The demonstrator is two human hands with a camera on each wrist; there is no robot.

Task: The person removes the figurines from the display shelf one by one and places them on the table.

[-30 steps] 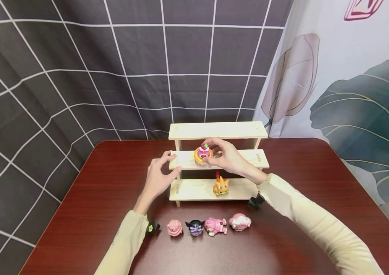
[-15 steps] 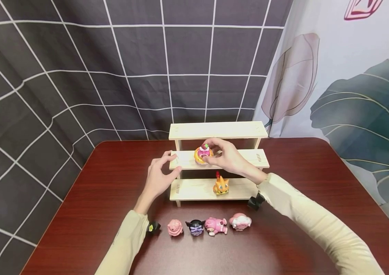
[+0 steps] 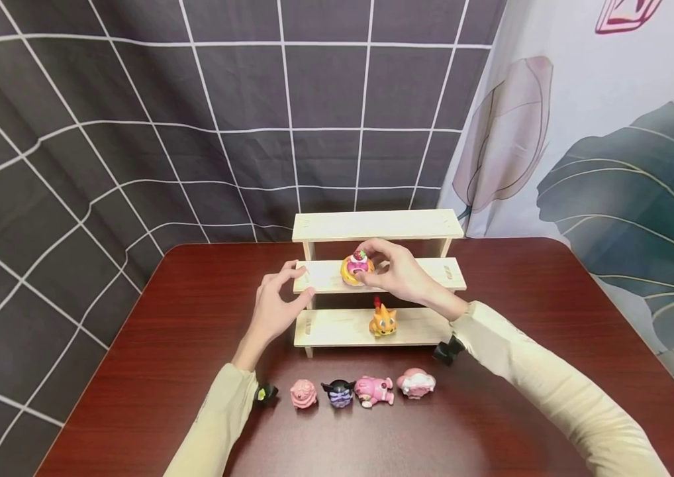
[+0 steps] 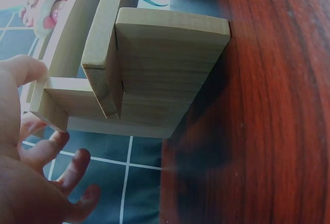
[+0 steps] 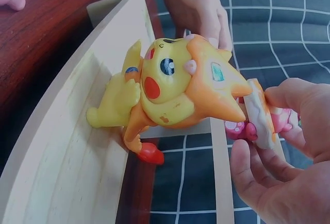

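Observation:
A small pink figurine with an orange-yellow ring and a strawberry on top (image 3: 355, 266) is on the middle step of a pale wooden three-tier display shelf (image 3: 322, 277). My right hand (image 3: 399, 270) pinches it from the right side, thumb in front. At the left end of that step, my left hand (image 3: 274, 305) holds the board between thumb and fingers; the left wrist view shows the thumb (image 4: 31, 69) at one edge and the other fingers spread beyond it. An orange-and-yellow figurine with a red-tipped tail (image 3: 383, 322) stands on the lowest step, large in the right wrist view.
In front of the shelf, several figurines lie in a row: a pink round one (image 3: 303, 394), a black-and-purple one (image 3: 339, 393), a pink bear-like one (image 3: 374, 391) and a pink-and-white one (image 3: 416, 383). A dark grid curtain (image 3: 241, 99) hangs behind the red-brown table (image 3: 194, 318).
My right hand has shifted slightly to the right along the middle step, with the strawberry-topped figurine in its fingers. The left hand has stayed at the board's end.

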